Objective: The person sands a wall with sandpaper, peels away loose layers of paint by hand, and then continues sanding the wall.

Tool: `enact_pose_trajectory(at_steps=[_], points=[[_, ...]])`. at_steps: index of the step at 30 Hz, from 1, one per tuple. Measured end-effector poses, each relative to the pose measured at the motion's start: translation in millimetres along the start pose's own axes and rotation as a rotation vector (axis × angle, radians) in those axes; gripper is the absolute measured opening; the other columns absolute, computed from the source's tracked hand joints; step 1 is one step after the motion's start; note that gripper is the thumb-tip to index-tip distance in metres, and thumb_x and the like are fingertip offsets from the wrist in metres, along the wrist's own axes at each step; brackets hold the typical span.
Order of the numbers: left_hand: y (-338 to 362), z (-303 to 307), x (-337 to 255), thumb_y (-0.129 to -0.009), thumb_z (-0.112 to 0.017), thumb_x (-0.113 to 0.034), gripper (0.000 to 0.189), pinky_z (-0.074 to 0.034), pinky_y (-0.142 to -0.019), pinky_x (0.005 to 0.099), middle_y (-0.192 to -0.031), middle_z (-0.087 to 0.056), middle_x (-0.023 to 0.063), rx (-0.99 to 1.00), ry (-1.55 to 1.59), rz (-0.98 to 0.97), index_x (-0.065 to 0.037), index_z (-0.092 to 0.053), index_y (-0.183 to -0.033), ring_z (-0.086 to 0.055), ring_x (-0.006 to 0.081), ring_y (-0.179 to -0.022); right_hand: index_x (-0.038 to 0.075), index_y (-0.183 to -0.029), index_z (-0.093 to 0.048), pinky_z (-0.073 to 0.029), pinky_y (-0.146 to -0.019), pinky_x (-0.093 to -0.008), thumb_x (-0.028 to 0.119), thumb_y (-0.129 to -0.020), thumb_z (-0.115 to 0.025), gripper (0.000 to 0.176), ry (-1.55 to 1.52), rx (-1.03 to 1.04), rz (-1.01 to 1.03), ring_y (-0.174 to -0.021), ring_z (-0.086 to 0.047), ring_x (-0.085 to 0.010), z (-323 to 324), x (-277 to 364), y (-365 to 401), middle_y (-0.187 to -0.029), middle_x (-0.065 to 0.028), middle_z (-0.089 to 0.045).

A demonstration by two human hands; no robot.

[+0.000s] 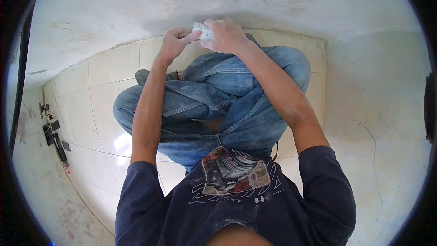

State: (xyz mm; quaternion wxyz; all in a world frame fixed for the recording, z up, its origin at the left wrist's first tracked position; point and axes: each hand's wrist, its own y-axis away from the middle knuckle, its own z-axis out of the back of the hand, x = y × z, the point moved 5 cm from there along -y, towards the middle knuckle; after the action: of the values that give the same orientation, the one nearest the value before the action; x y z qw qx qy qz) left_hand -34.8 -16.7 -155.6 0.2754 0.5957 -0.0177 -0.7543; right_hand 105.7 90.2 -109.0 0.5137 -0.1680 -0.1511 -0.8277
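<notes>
A small folded piece of sandpaper, its pale backing printed with partly covered lettering, is between my two hands close to the wall. My left hand pinches its left edge with thumb and fingers. On the other side, my right hand grips it, with the fingers covering its right part. White dust coats the fingers of my right hand. The abrasive face of the sandpaper is hidden.
Just ahead stands a patchy, pale wall; another wall, with cracks, is at the right. My crossed legs in jeans rest on the tiled floor. Power strips and cables lie along the left wall.
</notes>
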Motion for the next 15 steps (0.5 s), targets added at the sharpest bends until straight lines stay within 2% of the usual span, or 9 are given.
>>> enact_pose_trajectory(at_steps=[4,7,12,15], points=[[0,2,3,-0.088,-0.077,-0.031,0.034,-0.049,-0.078,0.0264,-0.089,-0.074,0.0054,-0.033,-0.007,-0.008,0.0,-0.073,-0.103,-0.065,0.0103,-0.085,0.004,-0.114,-0.062,-0.052,-0.088,-0.0525,0.054,-0.079,-0.071,0.061,-0.09,0.0,0.033,-0.099,-0.067,-0.0407,-5,1,3,-0.102,-0.0213,-0.07],[2,0,-3,-0.088,-0.077,-0.029,0.029,-0.048,-0.076,0.0256,-0.085,-0.073,0.0039,-0.014,0.021,-0.051,-0.001,-0.075,-0.098,-0.063,0.0087,-0.08,0.004,-0.124,-0.058,-0.052,-0.083,-0.0515,0.056,-0.08,-0.071,0.069,-0.151,0.007,0.043,-0.096,-0.067,-0.042,-14,-4,-4,-0.099,-0.0232,-0.07],[3,-2,-2,-0.087,-0.078,-0.025,0.024,-0.048,-0.075,0.0252,-0.087,-0.074,0.0036,0.022,0.032,-0.085,-0.003,-0.076,-0.096,-0.063,0.0079,-0.08,0.003,-0.122,-0.058,-0.053,-0.081,-0.0511,0.044,-0.08,-0.072,0.061,-0.131,0.034,0.057,-0.093,-0.068,-0.0419,-13,-6,-3,-0.097,-0.0234,-0.07],[3,-3,0,-0.086,-0.079,-0.024,0.028,-0.049,-0.078,0.026,-0.092,-0.074,0.0047,0.005,0.04,-0.057,-0.001,-0.075,-0.101,-0.064,0.0093,-0.084,0.003,-0.123,-0.057,-0.053,-0.082,-0.0512,0.038,-0.081,-0.071,0.057,-0.06,0.037,0.065,-0.093,-0.068,-0.0415,-12,-4,-1,-0.097,-0.023,-0.07]])
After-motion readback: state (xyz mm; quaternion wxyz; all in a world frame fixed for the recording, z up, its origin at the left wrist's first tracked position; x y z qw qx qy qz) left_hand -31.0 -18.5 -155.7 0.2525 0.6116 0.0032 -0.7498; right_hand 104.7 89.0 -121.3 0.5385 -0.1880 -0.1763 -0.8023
